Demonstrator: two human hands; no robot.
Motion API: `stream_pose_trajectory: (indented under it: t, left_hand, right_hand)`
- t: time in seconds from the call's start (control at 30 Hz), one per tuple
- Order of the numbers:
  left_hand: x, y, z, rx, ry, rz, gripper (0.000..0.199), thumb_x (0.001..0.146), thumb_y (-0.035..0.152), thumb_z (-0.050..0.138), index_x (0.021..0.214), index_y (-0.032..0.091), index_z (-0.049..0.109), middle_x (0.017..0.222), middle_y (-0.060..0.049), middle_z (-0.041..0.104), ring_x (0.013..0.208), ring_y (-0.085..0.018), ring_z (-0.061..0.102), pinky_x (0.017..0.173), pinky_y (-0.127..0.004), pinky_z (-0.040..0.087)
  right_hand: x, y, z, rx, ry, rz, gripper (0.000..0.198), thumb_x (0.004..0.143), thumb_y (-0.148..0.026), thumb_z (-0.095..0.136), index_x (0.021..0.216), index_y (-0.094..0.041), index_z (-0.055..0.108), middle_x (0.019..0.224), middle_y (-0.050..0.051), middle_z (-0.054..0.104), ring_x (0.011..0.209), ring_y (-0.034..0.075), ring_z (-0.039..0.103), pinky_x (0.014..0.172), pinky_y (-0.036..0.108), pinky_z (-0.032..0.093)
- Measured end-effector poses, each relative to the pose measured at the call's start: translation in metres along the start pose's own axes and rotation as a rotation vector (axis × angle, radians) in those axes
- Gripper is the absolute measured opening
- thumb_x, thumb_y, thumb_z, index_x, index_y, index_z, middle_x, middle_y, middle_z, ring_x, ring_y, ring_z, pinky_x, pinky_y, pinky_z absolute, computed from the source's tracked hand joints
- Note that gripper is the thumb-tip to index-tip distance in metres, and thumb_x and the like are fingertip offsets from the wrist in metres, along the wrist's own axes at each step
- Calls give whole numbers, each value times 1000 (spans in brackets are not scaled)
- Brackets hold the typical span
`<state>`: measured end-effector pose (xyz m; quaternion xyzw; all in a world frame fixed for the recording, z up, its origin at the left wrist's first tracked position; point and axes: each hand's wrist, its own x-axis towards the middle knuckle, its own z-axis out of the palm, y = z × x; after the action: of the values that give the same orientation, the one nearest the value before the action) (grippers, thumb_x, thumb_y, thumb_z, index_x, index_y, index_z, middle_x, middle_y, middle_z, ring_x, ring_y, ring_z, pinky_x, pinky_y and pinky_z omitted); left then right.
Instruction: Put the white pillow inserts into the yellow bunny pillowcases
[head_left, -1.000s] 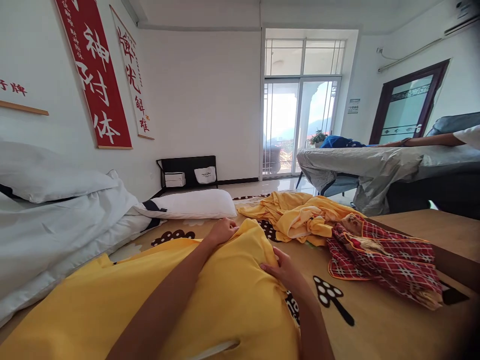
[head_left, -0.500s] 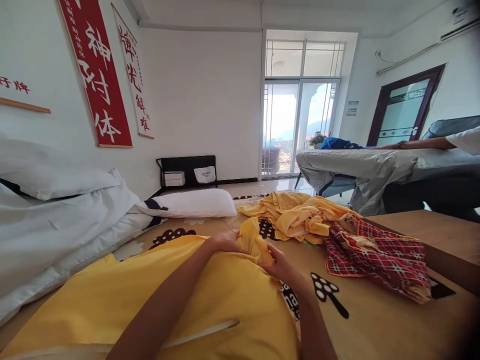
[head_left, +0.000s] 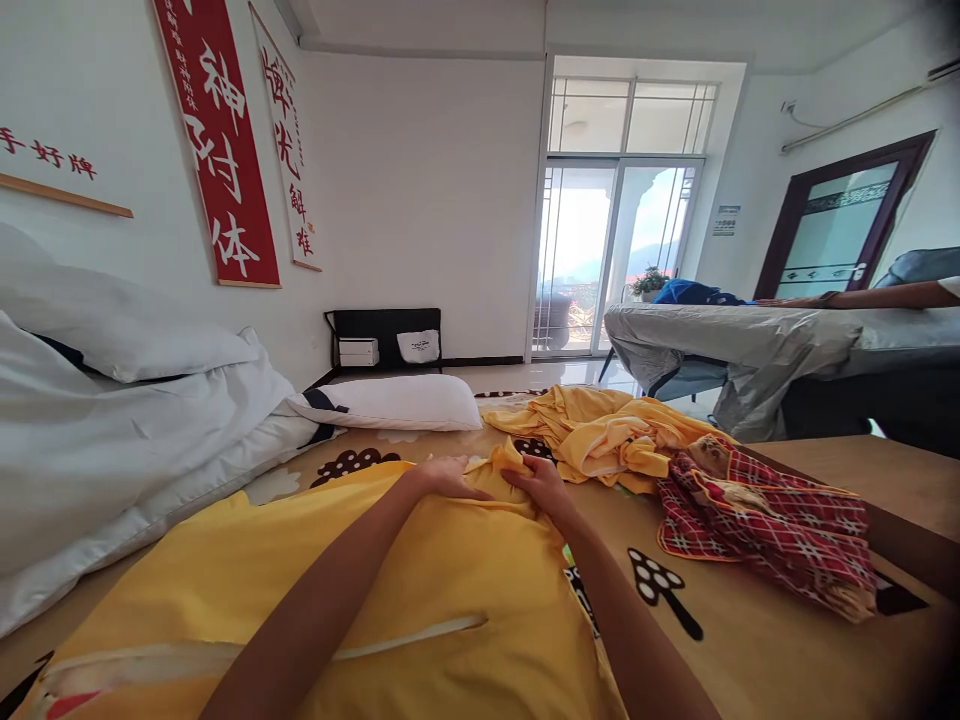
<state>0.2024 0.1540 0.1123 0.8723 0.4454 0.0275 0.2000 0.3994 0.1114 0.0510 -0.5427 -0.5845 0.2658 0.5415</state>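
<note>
A large yellow cloth cover (head_left: 480, 570) lies spread across the bed in front of me, with a long pale slit in its near part. Its far corner is bunched up between my hands. My left hand (head_left: 448, 477) rests on the cloth beside this corner, fingers stretched out along it. On the corner's right side, my right hand (head_left: 541, 482) pinches the gathered fabric between thumb and fingers. At the cover's lower left, a pale edge and a bit of red show.
Crumpled yellow cloth (head_left: 600, 425) lies beyond my hands, next to a red plaid cloth (head_left: 787, 520). White pillows (head_left: 409, 402) and white bedding (head_left: 135, 440) are at the left. Another person's arm (head_left: 885, 297) rests on a plastic-covered table (head_left: 697, 325).
The raised fold of yellow cloth between my hands has come down lower. My right hand has moved up to the corner's tip, and my left hand's fingers have straightened. The view has shifted slightly left.
</note>
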Motion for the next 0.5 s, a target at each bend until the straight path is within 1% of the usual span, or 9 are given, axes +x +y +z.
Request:
stream_pose_trajectory:
  t: [0.1, 0.13, 0.17, 0.2, 0.23, 0.27, 0.33, 0.4, 0.5]
  left_hand:
    - [-10, -22, -8, -14, -52, -77, 100, 62, 81, 53, 139, 19, 41, 149, -15, 37, 134, -35, 36, 107, -41, 28]
    - [-14, -33, -10, -45, -35, -72, 96, 65, 83, 48, 138, 19, 43, 148, -14, 38, 133, -34, 38, 105, -38, 30]
    - [-19, -44, -11, -78, 2, -70, 91, 68, 83, 43, 133, 19, 48, 145, -14, 43, 130, -33, 42, 101, -36, 34]
    - [-25, -57, -12, -106, 50, -75, 84, 71, 82, 39, 123, 18, 56, 137, -14, 52, 123, -32, 49, 95, -34, 37]
    - [-31, -70, -13, -126, 99, -87, 78, 74, 81, 35, 110, 18, 62, 125, -13, 61, 113, -31, 55, 89, -33, 40]
    - [-38, -83, -13, -137, 144, -99, 73, 76, 80, 31, 95, 18, 65, 110, -11, 66, 101, -29, 60, 82, -32, 41]
    - [-52, -104, -13, -144, 206, -99, 67, 80, 76, 28, 74, 18, 60, 85, -7, 66, 82, -24, 61, 70, -30, 40]
    - [-64, -118, -12, -137, 250, -81, 60, 81, 73, 31, 67, 19, 54, 73, -3, 60, 73, -21, 57, 64, -28, 36]
    - [-72, -124, -12, -124, 348, -43, 52, 79, 68, 38, 62, 20, 45, 67, 0, 52, 67, -18, 50, 61, -27, 32]
  right_hand:
    - [9, 0, -4, -6, 88, -22, 35, 57, -49, 69, 70, -16, 69, 64, 1, 65, 64, 19, 57, 57, 28, 45]
    - [13, -1, -6, -7, 124, -33, 35, 57, -49, 68, 70, -16, 69, 65, 1, 65, 66, 19, 57, 59, 28, 44]
    - [17, -2, -6, -6, 163, -45, 35, 57, -49, 67, 70, -16, 68, 66, 2, 65, 69, 20, 57, 62, 29, 44]
    - [22, -3, -5, -3, 205, -56, 35, 58, -49, 66, 71, -16, 68, 69, 2, 65, 72, 20, 56, 65, 30, 44]
    - [26, -4, -4, 3, 249, -64, 36, 59, -49, 64, 73, -16, 68, 71, 3, 66, 75, 21, 56, 68, 31, 44]
    - [30, -5, -1, 12, 289, -68, 37, 60, -50, 62, 76, -16, 67, 74, 3, 66, 77, 21, 55, 70, 31, 44]
    - [34, -7, 6, 40, 338, -63, 41, 64, -52, 59, 81, -16, 66, 78, 5, 67, 78, 21, 54, 72, 33, 44]
    - [36, -10, 10, 77, 306, -43, 43, 65, -55, 59, 81, -16, 66, 78, 6, 67, 77, 21, 55, 71, 33, 46]
    - [31, -14, 5, 139, 124, 11, 42, 64, -57, 65, 78, -17, 67, 74, 6, 68, 70, 21, 59, 65, 33, 49]
